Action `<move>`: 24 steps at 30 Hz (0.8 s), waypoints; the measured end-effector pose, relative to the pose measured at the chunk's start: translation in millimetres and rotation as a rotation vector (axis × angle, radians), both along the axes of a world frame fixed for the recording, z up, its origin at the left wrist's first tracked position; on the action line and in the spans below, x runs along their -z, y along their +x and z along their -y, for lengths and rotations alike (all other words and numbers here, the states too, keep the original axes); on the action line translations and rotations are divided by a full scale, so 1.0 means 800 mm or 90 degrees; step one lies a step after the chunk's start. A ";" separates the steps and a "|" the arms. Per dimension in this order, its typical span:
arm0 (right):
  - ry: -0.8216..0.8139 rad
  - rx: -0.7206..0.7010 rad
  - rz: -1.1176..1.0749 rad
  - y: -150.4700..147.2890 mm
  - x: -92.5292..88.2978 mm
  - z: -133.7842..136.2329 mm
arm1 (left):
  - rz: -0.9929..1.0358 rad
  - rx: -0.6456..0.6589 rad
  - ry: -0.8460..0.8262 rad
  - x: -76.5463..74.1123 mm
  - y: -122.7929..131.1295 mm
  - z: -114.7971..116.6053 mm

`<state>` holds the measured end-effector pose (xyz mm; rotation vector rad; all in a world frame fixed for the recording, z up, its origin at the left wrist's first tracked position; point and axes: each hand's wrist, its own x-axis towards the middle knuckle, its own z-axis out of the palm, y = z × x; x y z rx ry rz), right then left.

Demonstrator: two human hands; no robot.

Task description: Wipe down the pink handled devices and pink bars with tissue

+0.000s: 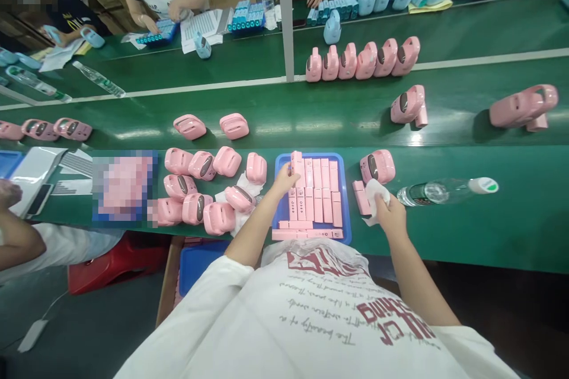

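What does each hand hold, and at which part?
Left hand pinches a pink bar at its lower end, over the blue tray. Right hand grips a bunched white cloth.

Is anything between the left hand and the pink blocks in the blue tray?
Nothing visible. The left hand is already over the blue tray, fingertips on a pink block in the top-left corner. The right hand holds a white cloth beside the tray.
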<state>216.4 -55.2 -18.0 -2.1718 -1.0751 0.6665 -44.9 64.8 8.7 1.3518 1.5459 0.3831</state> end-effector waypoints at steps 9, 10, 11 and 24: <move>0.270 -0.023 -0.512 -0.075 -0.099 -0.045 | 0.262 0.116 0.162 -0.128 0.015 0.103; 0.268 -0.056 -0.546 -0.078 -0.111 -0.050 | 0.263 0.135 0.171 -0.137 0.016 0.107; 0.252 -0.094 -0.577 -0.080 -0.121 -0.054 | 0.264 0.159 0.173 -0.143 0.016 0.110; 0.171 -0.206 -0.569 -0.054 -0.162 -0.049 | 0.027 0.387 0.202 -0.155 0.021 0.119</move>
